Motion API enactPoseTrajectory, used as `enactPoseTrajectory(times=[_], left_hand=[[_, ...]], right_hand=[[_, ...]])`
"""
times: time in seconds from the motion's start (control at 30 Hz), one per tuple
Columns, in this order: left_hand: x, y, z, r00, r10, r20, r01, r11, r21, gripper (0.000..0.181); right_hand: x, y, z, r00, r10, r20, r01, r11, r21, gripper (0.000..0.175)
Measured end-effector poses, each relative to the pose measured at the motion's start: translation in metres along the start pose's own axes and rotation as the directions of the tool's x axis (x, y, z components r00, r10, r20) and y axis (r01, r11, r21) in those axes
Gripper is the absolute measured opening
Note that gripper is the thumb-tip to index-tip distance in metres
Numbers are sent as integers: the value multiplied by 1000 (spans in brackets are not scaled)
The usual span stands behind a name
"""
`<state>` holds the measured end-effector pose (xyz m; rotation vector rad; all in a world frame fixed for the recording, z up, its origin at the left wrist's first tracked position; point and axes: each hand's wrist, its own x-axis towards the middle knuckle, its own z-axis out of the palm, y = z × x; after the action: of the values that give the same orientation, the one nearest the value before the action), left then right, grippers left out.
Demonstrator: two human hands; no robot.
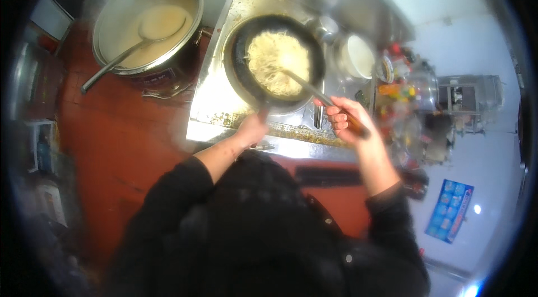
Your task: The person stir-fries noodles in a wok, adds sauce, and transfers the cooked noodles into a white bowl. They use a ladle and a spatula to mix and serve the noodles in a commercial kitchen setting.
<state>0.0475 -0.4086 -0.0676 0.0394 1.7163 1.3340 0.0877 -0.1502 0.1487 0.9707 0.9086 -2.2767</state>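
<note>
A dark wok (241, 82) sits on the steel stove (210, 99) in front of me. Pale noodle-like strands (273, 55) in bubbling liquid fill its middle. My left hand (251, 128) grips the wok's handle (263, 114) at the near side. In my right hand (346, 118) is the wooden-ended handle of a long cooking ladle or spatula (309, 88). That tool slants down to the left into the wok, and its head is hidden in the food.
Left of the stove stands a large steaming pot (145, 69) of cloudy broth, with a long-handled ladle (113, 62) resting in it. A white-looking bowl or pot (357, 56) is right of the wok. Blurred bottles and containers (397, 88) crowd further right. Red floor (117, 137) lies at left.
</note>
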Motion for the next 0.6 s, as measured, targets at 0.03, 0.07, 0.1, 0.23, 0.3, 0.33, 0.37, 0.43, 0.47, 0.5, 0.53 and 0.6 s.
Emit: enactPoseTrajectory(times=[0.03, 0.07, 0.1, 0.23, 0.3, 0.33, 0.37, 0.43, 0.47, 0.5, 0.53, 0.6], left_hand=[[4, -8, 0, 1000, -8, 18, 8, 999, 31, 33], [8, -10, 3, 999, 31, 17, -32, 999, 36, 34], [12, -15, 3, 997, 71, 0, -71, 996, 44, 34], [3, 0, -4, 999, 20, 36, -24, 993, 114, 37], [2, 3, -3, 999, -30, 31, 28, 998, 52, 29], [5, -1, -2, 1000, -17, 22, 17, 1000, 4, 21], [6, -3, 0, 1000, -5, 14, 6, 999, -45, 17], [-3, 7, -4, 998, -66, 17, 67, 995, -68, 16], [-4, 7, -3, 997, -71, -3, 71, 995, -75, 15], [-3, 8, -2, 997, -70, -20, 68, 994, -84, 15], [-3, 7, 0, 998, -67, -7, 66, 994, -86, 15], [-3, 5, -2, 998, -63, 7, 64, 993, -95, 14]], right_hand=[[1, 14, -6, 997, -49, 66, 39, 989, 140, 43], [9, 33, -24, 964, -143, 222, 81, 961, 266, 46], [17, 53, -25, 949, -236, 210, 141, 911, 387, 42], [72, 107, -10, 914, -206, -350, 135, 967, -215, 38], [94, 110, -40, 776, -482, -406, 41, 681, -731, 41], [95, 111, -44, 698, -642, -318, 40, 478, -878, 40], [95, 111, -49, 613, -767, -190, 8, 247, -969, 39], [70, 84, -47, 850, -423, -314, 176, 790, -588, 45], [56, 77, -47, 874, -380, -304, 208, 856, -473, 44], [41, 68, -41, 894, -343, -290, 233, 906, -353, 43], [34, 64, -43, 862, -359, -357, 189, 883, -430, 47], [16, 59, -48, 811, -491, -319, 93, 646, -758, 51]])
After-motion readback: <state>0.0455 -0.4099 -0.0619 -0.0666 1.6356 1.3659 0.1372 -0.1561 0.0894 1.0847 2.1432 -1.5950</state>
